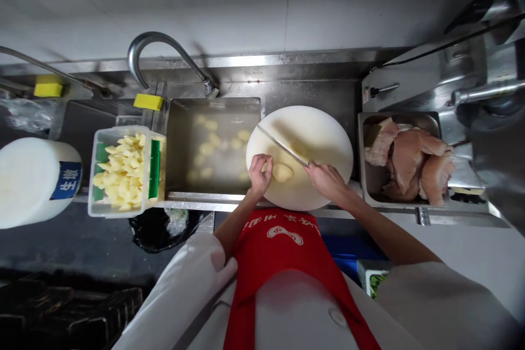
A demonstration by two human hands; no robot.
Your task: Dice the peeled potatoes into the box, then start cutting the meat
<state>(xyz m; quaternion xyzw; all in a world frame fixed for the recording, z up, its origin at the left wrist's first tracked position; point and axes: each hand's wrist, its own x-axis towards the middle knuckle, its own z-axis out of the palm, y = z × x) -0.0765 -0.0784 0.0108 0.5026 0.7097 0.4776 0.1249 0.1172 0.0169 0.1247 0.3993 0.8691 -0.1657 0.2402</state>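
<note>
On the round white cutting board, my right hand grips a knife by its handle, the blade slanting up to the left. A peeled potato lies between my two hands. My left hand is closed at the board's left side, fingers curled toward the thumb, just left of that potato. What its fingers hold, if anything, cannot be made out. Beyond the blade lies another pale potato piece, partly hidden by the knife.
Left of the board, a sink holds cloudy water and several peeled potatoes. A clear tub of cut potato chunks stands farther left, near a white bucket. A metal pan of raw meat is at right. A faucet arches overhead.
</note>
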